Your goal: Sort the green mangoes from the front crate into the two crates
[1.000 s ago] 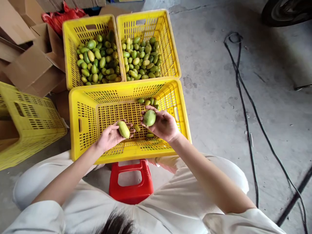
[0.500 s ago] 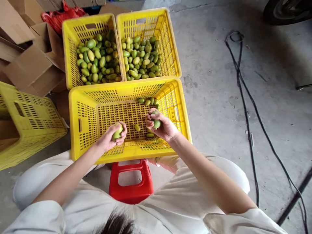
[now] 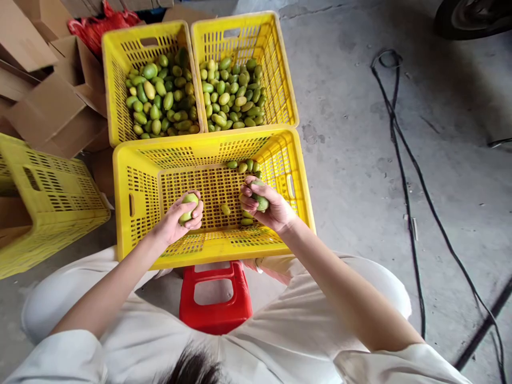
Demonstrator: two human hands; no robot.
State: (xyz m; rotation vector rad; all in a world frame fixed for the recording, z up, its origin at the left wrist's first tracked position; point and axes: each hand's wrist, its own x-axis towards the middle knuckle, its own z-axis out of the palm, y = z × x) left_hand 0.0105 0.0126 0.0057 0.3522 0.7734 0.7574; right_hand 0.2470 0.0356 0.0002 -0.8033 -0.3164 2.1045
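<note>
My left hand is wrapped round a yellow-green mango above the left-middle of the front yellow crate. Over the right part of that crate, my right hand grips a darker green mango, with the thumb lying across it. Part of each fruit is covered by fingers. Between the hands, a small yellowish mango lies on the crate floor. Several mangoes sit at its far right corner, and another mango shows below my right hand.
Behind stand a left yellow crate and a right yellow crate, both holding many mangoes. Another yellow crate and cardboard boxes are at left. A red stool is between my legs. Black cable runs over the floor.
My left hand has shifted slightly left and up, and its mango has turned, showing more of its side. The mango in my right hand has tilted a little.
</note>
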